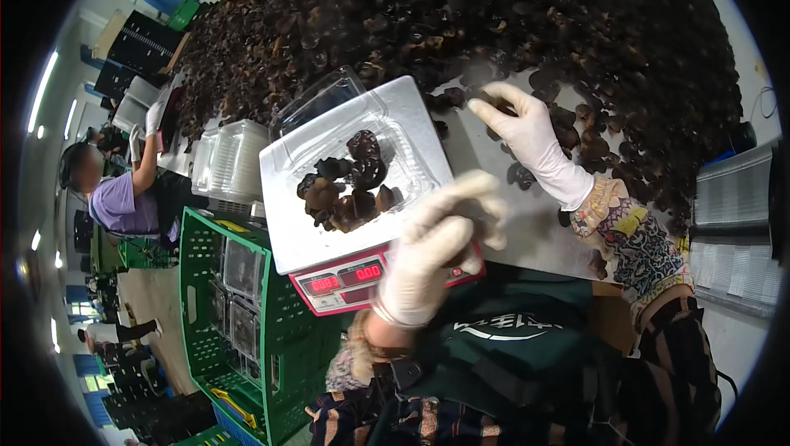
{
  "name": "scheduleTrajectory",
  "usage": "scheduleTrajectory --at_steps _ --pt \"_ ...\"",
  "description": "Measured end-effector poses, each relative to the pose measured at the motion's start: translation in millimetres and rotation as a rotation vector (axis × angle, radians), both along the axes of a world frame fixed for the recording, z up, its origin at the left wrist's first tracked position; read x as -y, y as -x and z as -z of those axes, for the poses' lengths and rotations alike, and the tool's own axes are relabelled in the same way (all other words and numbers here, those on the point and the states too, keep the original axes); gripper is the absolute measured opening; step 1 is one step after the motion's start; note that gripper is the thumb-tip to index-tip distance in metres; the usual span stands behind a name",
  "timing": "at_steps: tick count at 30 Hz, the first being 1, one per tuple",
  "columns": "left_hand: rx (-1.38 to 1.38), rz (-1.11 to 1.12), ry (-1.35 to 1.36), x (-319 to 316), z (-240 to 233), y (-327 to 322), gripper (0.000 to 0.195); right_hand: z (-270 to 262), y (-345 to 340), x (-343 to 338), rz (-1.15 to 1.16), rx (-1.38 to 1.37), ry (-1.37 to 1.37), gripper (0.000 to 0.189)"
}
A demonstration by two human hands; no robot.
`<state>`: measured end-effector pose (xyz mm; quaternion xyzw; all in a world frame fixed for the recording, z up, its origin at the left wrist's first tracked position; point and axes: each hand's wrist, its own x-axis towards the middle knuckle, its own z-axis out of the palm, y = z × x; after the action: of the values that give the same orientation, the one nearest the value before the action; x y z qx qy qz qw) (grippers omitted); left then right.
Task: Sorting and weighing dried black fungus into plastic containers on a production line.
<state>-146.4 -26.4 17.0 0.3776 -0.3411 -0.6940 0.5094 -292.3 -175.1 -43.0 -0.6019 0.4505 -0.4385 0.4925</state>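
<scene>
My left hand (426, 261), in a white glove, is blurred above the front right of a digital scale (281, 214); dark matter shows by its curled fingers, but I cannot tell if it is held. An open clear plastic tray (404, 137) lies on the metal pan, with several glossy dark mushroom pieces (355, 205) inside. To the right, my gloved right hand (537, 143) bends thumb and fingers at the near edge of a heap of dark mushrooms (432, 20). What lies between those fingertips is unclear. The scale's red front panel has lit displays.
Stacked clear trays (231, 162) stand left of the scale. Below them, a green plastic crate (268, 322) holds filled clear packs (244, 267). Loose mushrooms lie on the metal table (481, 156). A co-worker (126, 205) in a purple top works at the far left.
</scene>
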Motion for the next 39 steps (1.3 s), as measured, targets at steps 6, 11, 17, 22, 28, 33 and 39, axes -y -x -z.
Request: scheduleTrajectory --at_steps 6,11,17,22,28,33,39 --pt "0.577 -0.812 0.247 13.9 -14.1 -59.8 0.032 -49.4 -83.6 -18.6 -0.233 0.347 0.197 0.026" --pt "0.768 -0.716 0.238 5.6 14.6 -103.1 0.035 -41.7 -118.9 -40.6 -0.625 -0.268 0.657 0.042" --pt "0.831 -0.773 0.252 -5.2 17.2 -100.8 0.05 -49.4 -78.5 -30.8 -0.384 0.141 0.613 0.028" --pt "0.714 -0.877 0.263 -13.6 17.5 -107.7 0.045 20.1 -33.0 42.1 -0.047 -0.166 0.304 0.023" --pt "0.848 -0.873 0.286 -19.0 20.1 -105.9 0.039 74.3 -39.4 53.0 -0.259 -1.088 0.453 0.047" --pt "0.868 -0.886 0.244 -18.4 22.4 -106.1 0.039 84.8 -41.1 68.2 -0.235 -1.192 0.595 0.028" --pt "0.739 -1.037 0.226 -27.7 32.1 -124.4 0.033 38.3 65.6 49.0 -0.257 -0.898 0.344 0.039"
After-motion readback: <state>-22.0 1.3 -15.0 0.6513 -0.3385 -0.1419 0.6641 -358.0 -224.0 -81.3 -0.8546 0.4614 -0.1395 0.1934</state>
